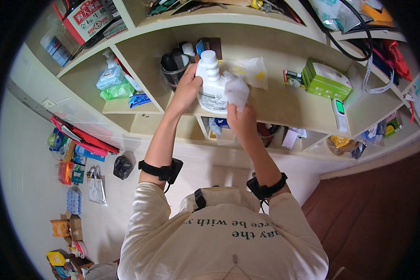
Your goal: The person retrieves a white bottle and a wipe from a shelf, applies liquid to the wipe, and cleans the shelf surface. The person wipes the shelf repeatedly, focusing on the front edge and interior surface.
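A white plastic bottle with a white screw cap and a printed label stands upright at the front edge of a shelf compartment. My left hand grips its upper left side. In my right hand is a crumpled white tissue or cloth, held against the bottle's right side. Behind the bottle, to the right, lies a thin whitish plastic packet with yellow marks. A dark cup holding several items is just left of my left hand.
Further right on the shelf are a green box, a small dark green box and a white handheld device with a green screen. A black cable hangs at upper right. Wipes packs occupy the left compartment; a black bag lies on the floor.
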`<state>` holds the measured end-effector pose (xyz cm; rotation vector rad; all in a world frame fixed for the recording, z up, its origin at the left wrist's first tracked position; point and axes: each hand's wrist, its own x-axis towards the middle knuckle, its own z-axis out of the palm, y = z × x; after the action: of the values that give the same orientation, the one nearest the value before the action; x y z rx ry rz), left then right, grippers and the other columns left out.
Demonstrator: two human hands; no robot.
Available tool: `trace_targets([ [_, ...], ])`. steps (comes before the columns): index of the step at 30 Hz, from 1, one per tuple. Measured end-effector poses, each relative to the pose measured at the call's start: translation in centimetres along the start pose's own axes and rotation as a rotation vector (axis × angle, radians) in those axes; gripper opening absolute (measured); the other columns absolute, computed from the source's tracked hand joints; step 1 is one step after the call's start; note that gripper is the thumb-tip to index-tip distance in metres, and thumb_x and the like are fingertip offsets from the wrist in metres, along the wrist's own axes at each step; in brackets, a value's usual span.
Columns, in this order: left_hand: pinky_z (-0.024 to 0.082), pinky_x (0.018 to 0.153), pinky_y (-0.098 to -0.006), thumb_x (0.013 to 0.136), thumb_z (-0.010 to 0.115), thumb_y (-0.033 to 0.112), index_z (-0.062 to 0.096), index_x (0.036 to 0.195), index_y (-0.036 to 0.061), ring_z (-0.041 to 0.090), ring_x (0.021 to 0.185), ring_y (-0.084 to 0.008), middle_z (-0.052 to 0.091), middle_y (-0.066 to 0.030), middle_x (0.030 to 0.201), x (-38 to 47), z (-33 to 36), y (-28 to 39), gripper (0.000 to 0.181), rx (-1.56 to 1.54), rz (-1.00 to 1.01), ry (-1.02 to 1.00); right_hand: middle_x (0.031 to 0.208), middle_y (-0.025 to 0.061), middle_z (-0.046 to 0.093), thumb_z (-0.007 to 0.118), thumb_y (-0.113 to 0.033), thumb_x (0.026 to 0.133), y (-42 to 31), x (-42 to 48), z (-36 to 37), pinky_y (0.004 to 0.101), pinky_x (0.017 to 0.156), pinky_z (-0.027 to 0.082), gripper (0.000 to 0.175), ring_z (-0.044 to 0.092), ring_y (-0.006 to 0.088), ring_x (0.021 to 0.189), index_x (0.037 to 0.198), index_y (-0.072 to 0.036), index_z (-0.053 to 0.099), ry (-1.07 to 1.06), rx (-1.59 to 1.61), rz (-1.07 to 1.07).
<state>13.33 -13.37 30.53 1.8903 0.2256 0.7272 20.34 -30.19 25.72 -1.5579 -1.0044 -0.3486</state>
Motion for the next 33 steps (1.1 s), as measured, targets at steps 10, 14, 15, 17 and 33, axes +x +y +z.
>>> trace_targets([
  [10, 0.033, 0.097, -0.0277, 0.080, 0.041, 0.004, 0.050, 0.126, 0.0016, 0.045, 0.108, -0.0180, 0.049, -0.0066, 0.118, 0.0, -0.4, 0.5, 0.048, 0.082, -0.008, -0.005, 0.076, 0.0238, 0.061, 0.055, -0.010, 0.081, 0.3, 1.2, -1.3, 0.0438, 0.070, 0.053, 0.016, 0.061, 0.0407, 0.069, 0.091, -0.001, 0.063, -0.272, -0.274, 0.054],
  [14, 0.031, 0.100, -0.0281, 0.080, 0.042, 0.003, 0.049, 0.128, 0.0016, 0.045, 0.112, -0.0190, 0.049, -0.0071, 0.120, 0.0, -0.4, 0.5, 0.049, 0.041, -0.002, -0.015, 0.087, 0.0212, 0.064, 0.053, -0.013, 0.084, 2.3, 2.0, -3.1, 0.0383, 0.077, 0.053, 0.021, 0.065, 0.0334, 0.080, 0.101, -0.004, 0.063, -0.210, -0.322, -0.036],
  [15, 0.031, 0.101, -0.0285, 0.080, 0.042, 0.003, 0.048, 0.129, 0.0017, 0.045, 0.113, -0.0191, 0.050, -0.0073, 0.122, 0.0, -0.4, 0.5, 0.050, 0.013, -0.033, -0.016, 0.092, 0.0179, 0.065, 0.053, -0.014, 0.085, 2.5, 2.1, -3.3, 0.0373, 0.082, 0.051, 0.022, 0.064, 0.0301, 0.087, 0.103, -0.004, 0.062, -0.095, 0.182, 0.197],
  [17, 0.030, 0.103, -0.0291, 0.080, 0.042, 0.002, 0.047, 0.131, 0.0020, 0.045, 0.117, -0.0192, 0.050, -0.0076, 0.125, 0.0, -0.3, 0.7, 0.052, -0.040, -0.050, -0.027, 0.104, 0.0113, 0.066, 0.053, -0.016, 0.087, 2.9, 2.3, -3.8, 0.0352, 0.091, 0.047, 0.023, 0.062, 0.0236, 0.101, 0.106, -0.004, 0.060, 0.131, 1.175, 0.759],
  [33, 0.035, 0.099, -0.0293, 0.093, 0.059, 0.034, 0.052, 0.125, 0.0038, 0.047, 0.112, -0.0153, 0.050, -0.0061, 0.122, 0.2, 0.8, 0.9, 0.045, -0.251, 0.001, 0.067, 0.089, 0.0131, 0.066, 0.048, -0.032, 0.096, 0.5, 3.7, -2.6, 0.0330, 0.078, 0.046, 0.037, 0.061, 0.0227, 0.084, 0.105, 0.002, 0.061, -0.167, 0.271, 0.321],
])
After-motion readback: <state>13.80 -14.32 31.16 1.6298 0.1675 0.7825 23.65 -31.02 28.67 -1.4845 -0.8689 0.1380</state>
